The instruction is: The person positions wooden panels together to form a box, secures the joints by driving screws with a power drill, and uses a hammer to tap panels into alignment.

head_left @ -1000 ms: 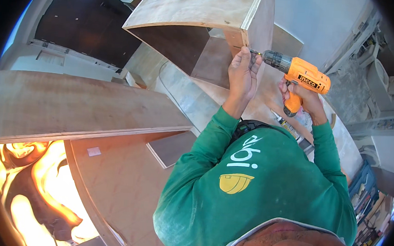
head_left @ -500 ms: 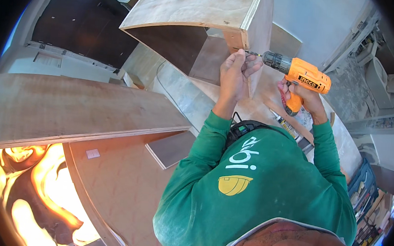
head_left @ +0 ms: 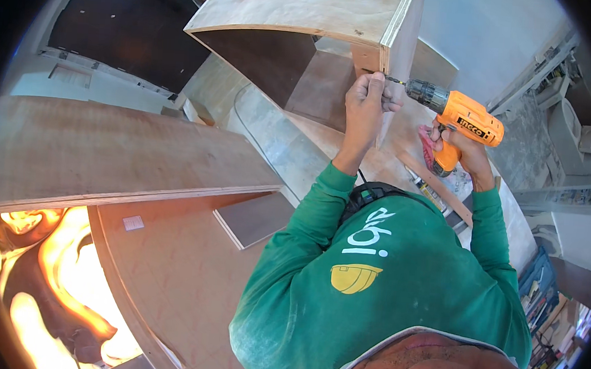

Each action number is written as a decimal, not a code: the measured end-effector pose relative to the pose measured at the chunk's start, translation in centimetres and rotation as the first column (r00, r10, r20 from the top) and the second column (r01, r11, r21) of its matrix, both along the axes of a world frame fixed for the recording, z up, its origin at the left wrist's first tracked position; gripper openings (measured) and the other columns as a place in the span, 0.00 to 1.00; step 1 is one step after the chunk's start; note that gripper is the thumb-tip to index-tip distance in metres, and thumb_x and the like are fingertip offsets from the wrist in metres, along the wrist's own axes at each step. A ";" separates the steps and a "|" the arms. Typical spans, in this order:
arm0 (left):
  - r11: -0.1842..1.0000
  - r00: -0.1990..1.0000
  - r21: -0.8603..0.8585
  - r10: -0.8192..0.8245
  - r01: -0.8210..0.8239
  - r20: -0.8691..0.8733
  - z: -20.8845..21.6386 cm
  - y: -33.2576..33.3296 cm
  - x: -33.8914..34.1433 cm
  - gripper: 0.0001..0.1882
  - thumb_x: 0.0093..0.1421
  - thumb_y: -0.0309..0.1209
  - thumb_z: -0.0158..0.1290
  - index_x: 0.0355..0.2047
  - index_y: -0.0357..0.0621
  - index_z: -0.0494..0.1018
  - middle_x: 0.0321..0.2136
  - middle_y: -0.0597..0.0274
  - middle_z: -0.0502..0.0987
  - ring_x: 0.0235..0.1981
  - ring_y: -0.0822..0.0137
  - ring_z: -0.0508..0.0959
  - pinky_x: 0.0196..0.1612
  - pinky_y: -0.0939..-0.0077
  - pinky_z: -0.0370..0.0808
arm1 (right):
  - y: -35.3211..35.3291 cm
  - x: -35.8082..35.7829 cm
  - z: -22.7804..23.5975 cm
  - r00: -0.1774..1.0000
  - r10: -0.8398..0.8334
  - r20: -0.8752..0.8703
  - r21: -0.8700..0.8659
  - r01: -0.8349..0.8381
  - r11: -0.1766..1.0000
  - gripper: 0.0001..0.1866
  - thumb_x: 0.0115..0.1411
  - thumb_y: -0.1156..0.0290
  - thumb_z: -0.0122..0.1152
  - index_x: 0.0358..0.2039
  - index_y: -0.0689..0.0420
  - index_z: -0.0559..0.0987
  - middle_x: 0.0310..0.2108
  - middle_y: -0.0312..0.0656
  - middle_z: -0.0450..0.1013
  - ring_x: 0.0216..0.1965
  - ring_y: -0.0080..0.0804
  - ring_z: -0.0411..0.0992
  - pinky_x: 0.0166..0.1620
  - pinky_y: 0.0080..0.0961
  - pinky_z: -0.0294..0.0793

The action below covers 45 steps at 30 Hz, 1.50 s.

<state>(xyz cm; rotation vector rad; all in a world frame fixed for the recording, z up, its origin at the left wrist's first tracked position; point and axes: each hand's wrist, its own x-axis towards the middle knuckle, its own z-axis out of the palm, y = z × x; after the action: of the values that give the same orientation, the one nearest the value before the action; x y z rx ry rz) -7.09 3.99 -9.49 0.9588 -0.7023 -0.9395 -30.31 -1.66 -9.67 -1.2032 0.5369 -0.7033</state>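
My right hand [head_left: 465, 149] grips the handle of an orange and black cordless drill [head_left: 474, 115], which points left. From its black chuck a thin driver bit [head_left: 396, 80] runs to my left fingertips. My left hand [head_left: 367, 102] is closed in a pinch at the bit's tip. Beyond the fingers pokes a thin dark piece that looks like a screw [head_left: 366, 70]; the fingers cover most of it. Both hands are at the front corner of a plywood box [head_left: 299, 12] with a curved top, open toward me. A pinkish cloth [head_left: 426, 142] hangs beside the drill's handle.
A long wooden strip [head_left: 452, 195] and a tube [head_left: 429, 190] lie on the work surface below the drill. At left stands a large plywood panel [head_left: 128, 150], with a loose board [head_left: 256, 217] near it. A blue tool bag [head_left: 540, 280] is at the right.
Both hands, the drill and the box's corner appear shifted slightly right in the picture as the view moves. The pinch and the drill's grip stay much the same.
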 end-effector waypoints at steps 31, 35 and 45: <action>0.991 0.997 0.124 -0.050 0.042 0.066 1.8 -0.3 -3.9 0.14 0.74 0.39 0.45 0.36 0.42 0.70 0.28 0.64 0.76 0.29 0.69 0.81 0.33 0.77 0.82 | 0.3 -4.8 -1.1 0.999 0.007 0.050 0.100 -0.012 0.995 0.16 0.61 0.72 0.62 0.50 0.60 0.78 0.37 0.35 0.77 0.33 0.19 0.73 0.37 0.19 0.75; 0.993 0.997 0.111 -0.041 0.033 0.066 1.6 -0.2 -4.1 0.14 0.74 0.39 0.46 0.37 0.42 0.70 0.28 0.63 0.76 0.28 0.68 0.81 0.33 0.77 0.82 | 0.1 -5.1 -0.7 1.000 0.029 0.010 0.108 -0.030 0.994 0.17 0.60 0.71 0.63 0.50 0.60 0.79 0.37 0.34 0.78 0.33 0.19 0.74 0.37 0.20 0.76; 0.992 0.999 0.123 -0.003 -0.003 0.051 1.9 -0.5 -4.0 0.14 0.74 0.39 0.45 0.37 0.42 0.70 0.28 0.63 0.77 0.27 0.69 0.81 0.30 0.77 0.82 | -0.6 -4.5 -1.1 1.000 0.011 -0.007 0.082 -0.010 0.997 0.17 0.60 0.70 0.65 0.49 0.60 0.80 0.34 0.35 0.78 0.30 0.20 0.74 0.35 0.20 0.77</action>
<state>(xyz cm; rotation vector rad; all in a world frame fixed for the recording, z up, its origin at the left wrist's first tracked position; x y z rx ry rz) -11.09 3.49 -7.60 1.0944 -0.6933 -0.9696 -34.82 -2.22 -10.75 -1.1319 0.5600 -0.6621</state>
